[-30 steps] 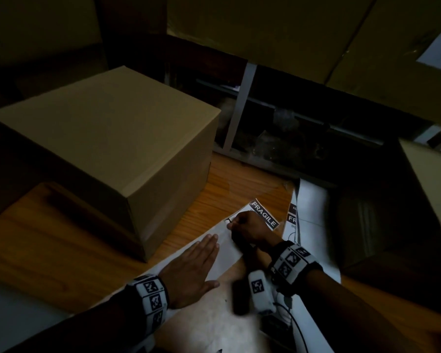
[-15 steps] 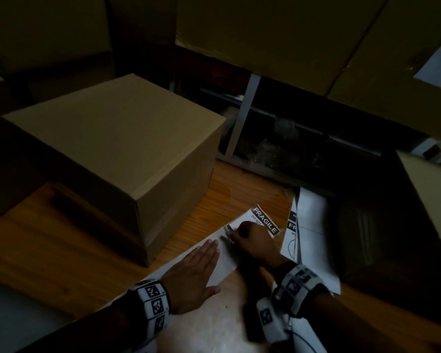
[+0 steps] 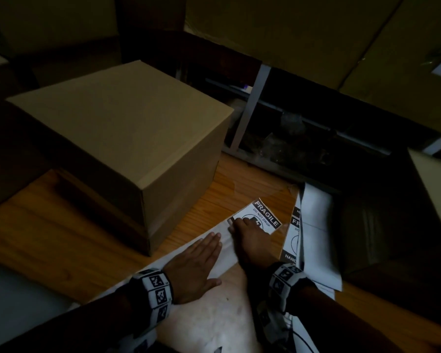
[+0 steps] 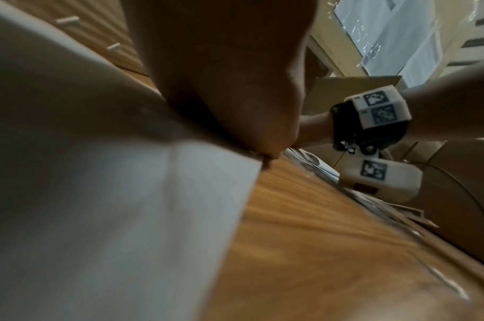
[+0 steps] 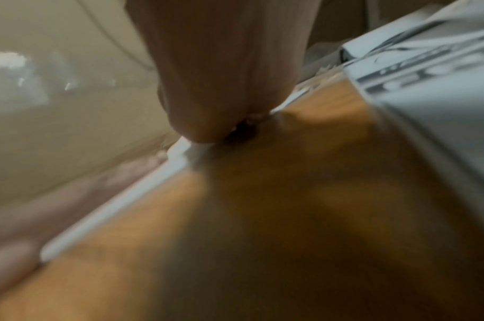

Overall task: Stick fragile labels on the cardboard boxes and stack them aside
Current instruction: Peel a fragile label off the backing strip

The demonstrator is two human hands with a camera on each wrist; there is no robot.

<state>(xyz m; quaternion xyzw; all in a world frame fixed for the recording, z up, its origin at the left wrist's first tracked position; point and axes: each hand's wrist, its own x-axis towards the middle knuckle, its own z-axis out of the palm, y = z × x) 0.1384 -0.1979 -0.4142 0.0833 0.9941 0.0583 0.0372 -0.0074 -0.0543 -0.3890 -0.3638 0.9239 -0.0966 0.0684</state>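
The right hand (image 3: 252,240) has slid a little forward along the white backing sheet (image 3: 224,250) since a second ago, so that it now lies over the near part of the label (image 3: 266,217), where before it was working at the sheet's edge beside the printed band; the view has also dipped and drawn closer to the counter (image 3: 61,225). Its fingers are curled down onto the label's near corner, seemingly picking at it; whether they have actually pinched an edge I cannot tell, since the right wrist view is blurred there. The left hand (image 3: 196,268) has stayed where it was, flat with fingers straight, pressing the backing sheet down so it cannot lift or skate. To my eye the label has yet to come free of its sheet, so no sticking has begun.

The cardboard box (image 3: 122,138) stands closed on the counter just left of the hands, its faces bare of any label as far as I can see.

The label reads "FRAGILE" in white on a black band, with "DO NOT DROP" beneath and a dark symbol half hidden by the hand. A second label (image 3: 292,233) just to the right shows only fragments: "FR" and, lower down, "HAND".
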